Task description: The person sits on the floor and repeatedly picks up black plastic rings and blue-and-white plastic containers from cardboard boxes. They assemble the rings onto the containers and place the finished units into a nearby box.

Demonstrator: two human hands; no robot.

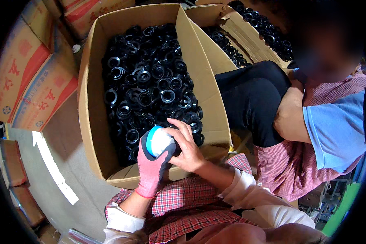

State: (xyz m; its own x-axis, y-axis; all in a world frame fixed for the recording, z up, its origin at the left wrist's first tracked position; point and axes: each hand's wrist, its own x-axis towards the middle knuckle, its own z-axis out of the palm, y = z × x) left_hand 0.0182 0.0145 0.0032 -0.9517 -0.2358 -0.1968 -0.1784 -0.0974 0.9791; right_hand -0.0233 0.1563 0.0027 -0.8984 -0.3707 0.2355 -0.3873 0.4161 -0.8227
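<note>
- My left hand (152, 168), gloved: closed around a blue-and-white roll (158, 140), lower centre.
- My right hand (187, 148), bare: fingers curled on the roll's right side.
- Box (89, 101) of black rings (150, 81): directly above both.

An open brown carton (91, 101) stands at centre, full of black rings (150, 85). Just right of it, behind, a second open brown carton (215, 53) holds more rings. At upper left lie closed cartons (32, 77) printed in red and blue. Another red-printed carton (89, 12) sits at top.
</note>
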